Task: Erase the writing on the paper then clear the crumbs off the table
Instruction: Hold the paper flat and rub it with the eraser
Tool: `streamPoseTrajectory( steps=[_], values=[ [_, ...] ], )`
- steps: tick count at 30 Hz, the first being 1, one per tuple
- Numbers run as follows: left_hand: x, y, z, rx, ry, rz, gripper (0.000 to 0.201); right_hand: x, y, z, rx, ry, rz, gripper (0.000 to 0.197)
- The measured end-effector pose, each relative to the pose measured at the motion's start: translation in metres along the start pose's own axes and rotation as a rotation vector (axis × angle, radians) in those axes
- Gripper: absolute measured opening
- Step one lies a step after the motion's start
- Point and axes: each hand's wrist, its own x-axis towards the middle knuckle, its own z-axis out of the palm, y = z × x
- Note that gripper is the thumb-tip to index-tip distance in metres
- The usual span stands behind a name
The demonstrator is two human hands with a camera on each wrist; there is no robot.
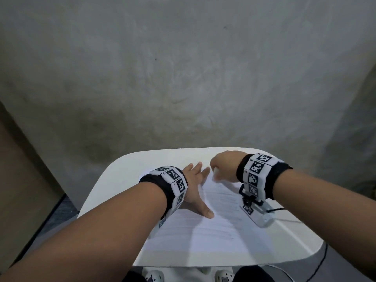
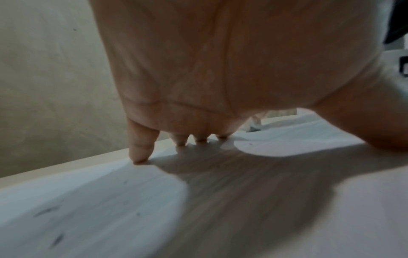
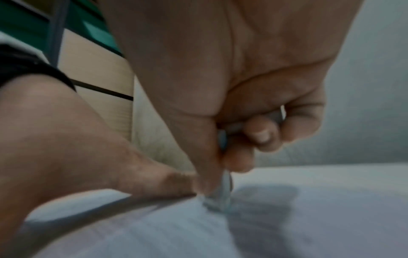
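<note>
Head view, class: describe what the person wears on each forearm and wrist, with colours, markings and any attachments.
Both forearms are bare, with no sleeves. The left hand and right hand each follow a black fabric wristband wrapped in white square tiles printed with black-and-white coded markers. Under the right wrist hangs a black bracket with a white camera module, and a thin black cable leads away from it.

Bare worktop (image 1: 122, 180) lies open at the frame's left. Both hands, left hand (image 1: 195, 184) and right hand (image 1: 223, 165), block the paper's (image 1: 203, 237) upper part; its lower half is free.
</note>
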Motion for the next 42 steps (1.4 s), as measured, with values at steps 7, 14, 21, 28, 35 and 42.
streamPoseTrajectory(
  steps=[7, 14, 21, 28, 35, 42],
  values=[
    [0.004, -0.002, 0.003, -0.041, 0.02, -0.019, 0.131, 0.007, 0.009, -0.01, -0.079, 0.013, 0.013, 0.021],
    [0.008, -0.001, 0.003, -0.08, 0.026, -0.042, 0.131, -0.013, 0.007, -0.005, -0.127, 0.04, -0.209, 0.021],
    [0.004, 0.001, 0.004, -0.054, 0.036, -0.045, 0.13, -0.009, 0.001, -0.026, -0.213, -0.087, -0.194, 0.022],
    [0.007, -0.001, 0.007, -0.076, 0.051, -0.052, 0.13, -0.016, 0.012, -0.012, -0.124, -0.121, -0.21, 0.005],
    [0.0, 0.005, 0.003, -0.041, 0.063, -0.034, 0.122, -0.005, -0.02, -0.021, -0.193, -0.031, -0.282, 0.013],
    [0.007, -0.002, 0.009, -0.066, 0.055, -0.05, 0.13, -0.033, 0.016, -0.016, -0.346, -0.141, -0.145, 0.015]
  ],
)
